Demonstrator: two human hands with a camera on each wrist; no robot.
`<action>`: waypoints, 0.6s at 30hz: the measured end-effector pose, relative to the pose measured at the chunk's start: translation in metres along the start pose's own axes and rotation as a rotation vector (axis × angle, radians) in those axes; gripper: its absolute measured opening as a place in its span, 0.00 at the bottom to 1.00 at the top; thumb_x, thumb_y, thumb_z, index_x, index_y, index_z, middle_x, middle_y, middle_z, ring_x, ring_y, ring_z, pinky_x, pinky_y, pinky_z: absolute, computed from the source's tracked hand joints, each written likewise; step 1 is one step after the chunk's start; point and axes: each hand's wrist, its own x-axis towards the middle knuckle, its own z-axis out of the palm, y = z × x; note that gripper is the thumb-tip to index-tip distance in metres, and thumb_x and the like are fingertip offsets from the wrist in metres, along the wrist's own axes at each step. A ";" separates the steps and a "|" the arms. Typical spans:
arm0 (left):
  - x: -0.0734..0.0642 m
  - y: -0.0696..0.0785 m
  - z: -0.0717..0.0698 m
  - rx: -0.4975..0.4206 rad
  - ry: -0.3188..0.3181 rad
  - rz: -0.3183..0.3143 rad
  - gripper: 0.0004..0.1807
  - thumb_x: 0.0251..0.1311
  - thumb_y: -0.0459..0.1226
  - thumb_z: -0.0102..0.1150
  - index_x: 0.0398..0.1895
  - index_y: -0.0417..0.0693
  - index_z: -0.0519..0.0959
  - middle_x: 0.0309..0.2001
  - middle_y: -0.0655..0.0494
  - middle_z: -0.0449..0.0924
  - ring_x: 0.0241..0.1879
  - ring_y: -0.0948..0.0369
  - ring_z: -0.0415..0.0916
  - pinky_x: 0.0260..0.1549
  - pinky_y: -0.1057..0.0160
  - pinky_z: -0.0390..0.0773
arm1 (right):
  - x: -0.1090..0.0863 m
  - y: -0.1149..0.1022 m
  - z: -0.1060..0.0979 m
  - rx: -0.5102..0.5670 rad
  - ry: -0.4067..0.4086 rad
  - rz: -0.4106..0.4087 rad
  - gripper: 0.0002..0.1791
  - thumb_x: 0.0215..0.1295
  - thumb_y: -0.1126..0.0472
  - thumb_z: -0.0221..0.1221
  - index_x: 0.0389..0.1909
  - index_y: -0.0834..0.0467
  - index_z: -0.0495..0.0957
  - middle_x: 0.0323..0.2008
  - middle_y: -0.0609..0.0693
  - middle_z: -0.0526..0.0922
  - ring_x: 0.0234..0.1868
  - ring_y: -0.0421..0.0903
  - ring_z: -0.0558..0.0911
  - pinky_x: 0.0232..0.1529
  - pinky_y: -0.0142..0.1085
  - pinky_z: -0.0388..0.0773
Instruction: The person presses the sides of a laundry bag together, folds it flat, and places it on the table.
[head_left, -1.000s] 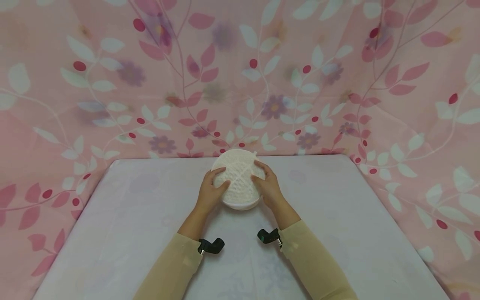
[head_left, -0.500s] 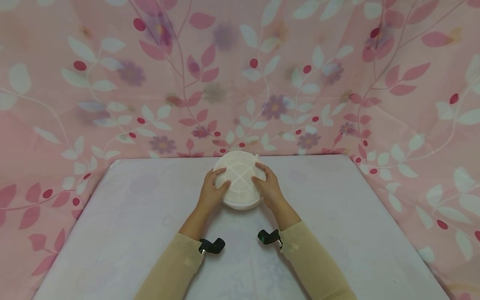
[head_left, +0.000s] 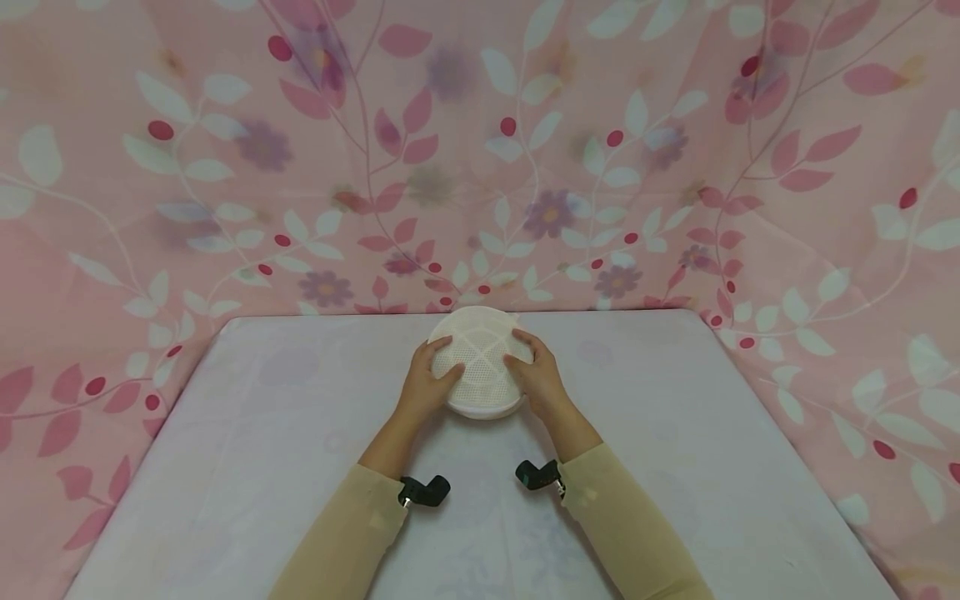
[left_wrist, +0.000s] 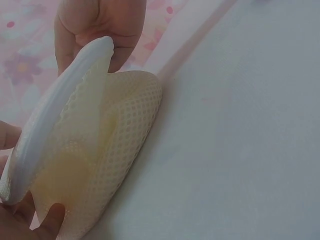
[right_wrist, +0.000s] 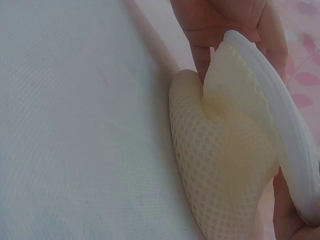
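Note:
A round, cream-white mesh laundry bag (head_left: 482, 360) with a white banded rim stands tilted near the far middle of the table. My left hand (head_left: 427, 385) grips its left side, with the thumb on the near mesh face. The other side is held by my right hand (head_left: 542, 377), its thumb also on that face. In the left wrist view, the rimmed panel leans away from the honeycomb mesh body (left_wrist: 132, 122), leaving a V-shaped gap. The right wrist view shows the bag's honeycomb side (right_wrist: 200, 145) low against the table. Some fingers are hidden behind the bag.
A pale cloth covers the table (head_left: 262, 433). Behind its far edge hangs a pink floral curtain (head_left: 465, 167), close to the bag. Small black devices, one by the left cuff (head_left: 426, 492) and one by the right cuff (head_left: 536, 473), stick inward over the table.
The bag's far edge has dipped slightly, and the bag has shifted a little to the right. Both hands keep their hold and have barely moved.

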 end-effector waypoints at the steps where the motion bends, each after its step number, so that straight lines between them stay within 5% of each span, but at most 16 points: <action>1: 0.000 0.000 0.000 0.002 -0.002 -0.002 0.32 0.63 0.40 0.67 0.70 0.50 0.70 0.76 0.38 0.52 0.76 0.40 0.47 0.72 0.40 0.48 | 0.000 0.000 0.000 -0.005 0.000 -0.001 0.33 0.67 0.69 0.61 0.72 0.52 0.66 0.77 0.53 0.55 0.77 0.51 0.54 0.74 0.46 0.55; 7: 0.000 0.002 0.000 0.013 -0.004 0.002 0.32 0.64 0.41 0.66 0.70 0.49 0.69 0.75 0.38 0.53 0.76 0.40 0.47 0.72 0.41 0.48 | 0.000 0.002 -0.002 -0.054 -0.005 -0.007 0.32 0.68 0.68 0.61 0.72 0.52 0.66 0.78 0.53 0.53 0.79 0.52 0.48 0.75 0.47 0.48; 18: 0.000 0.003 0.001 0.034 0.009 0.011 0.30 0.67 0.40 0.63 0.71 0.47 0.68 0.73 0.38 0.59 0.74 0.42 0.53 0.72 0.43 0.51 | -0.003 -0.001 -0.002 -0.250 0.012 -0.001 0.32 0.68 0.60 0.63 0.72 0.50 0.66 0.76 0.56 0.57 0.77 0.54 0.54 0.74 0.49 0.52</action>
